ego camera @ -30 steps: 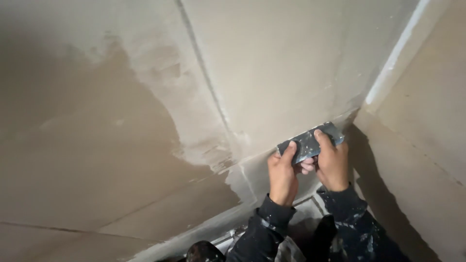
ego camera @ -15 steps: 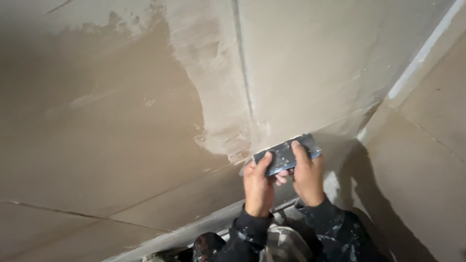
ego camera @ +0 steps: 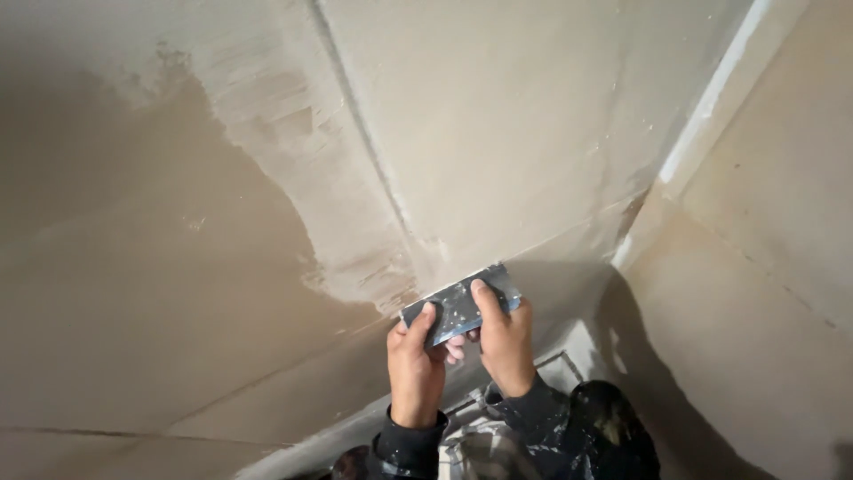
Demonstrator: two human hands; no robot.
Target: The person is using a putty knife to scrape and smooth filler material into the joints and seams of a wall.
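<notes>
Plastered wall (ego camera: 533, 133), both hands' fingers (ego camera: 484, 293) closed on a spattered putty blade (ego camera: 458, 302).

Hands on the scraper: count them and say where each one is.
2. The left hand grips the left end of the scraper; the right hand grips its right half, a finger pressed on the blade.

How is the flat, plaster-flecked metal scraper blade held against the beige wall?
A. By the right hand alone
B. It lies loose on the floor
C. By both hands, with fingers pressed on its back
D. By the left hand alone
C: the left hand and the right hand both press fingers on the flat metal scraper blade against the beige wall.
</notes>
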